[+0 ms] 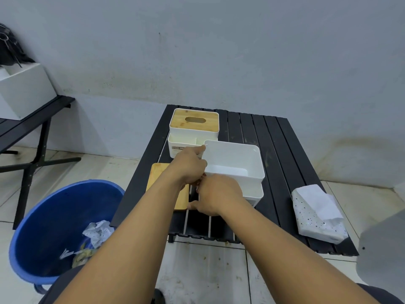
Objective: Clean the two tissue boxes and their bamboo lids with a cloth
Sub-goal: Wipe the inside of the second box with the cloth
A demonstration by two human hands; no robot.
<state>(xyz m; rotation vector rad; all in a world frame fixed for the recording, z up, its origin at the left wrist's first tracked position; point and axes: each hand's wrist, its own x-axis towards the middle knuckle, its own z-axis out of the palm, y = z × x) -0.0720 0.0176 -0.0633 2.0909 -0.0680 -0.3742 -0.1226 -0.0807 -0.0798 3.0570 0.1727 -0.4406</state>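
Plastic box (234, 159) looks light, stiff, slick; left grip (188, 165) pinches its rim, the surest hold; right grip (217, 194) unreadable.

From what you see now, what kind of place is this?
Probably a plain utility or work room: a bare grey wall, a stained tile floor and a blue bucket holding rubbish.

At the back left of the table (274, 150) a lidded tissue box (194, 130) is sitting; an open box (234, 161) is standing before it, a loose lid (157, 174) lying to its left, a tissue pack (317, 213) well right.
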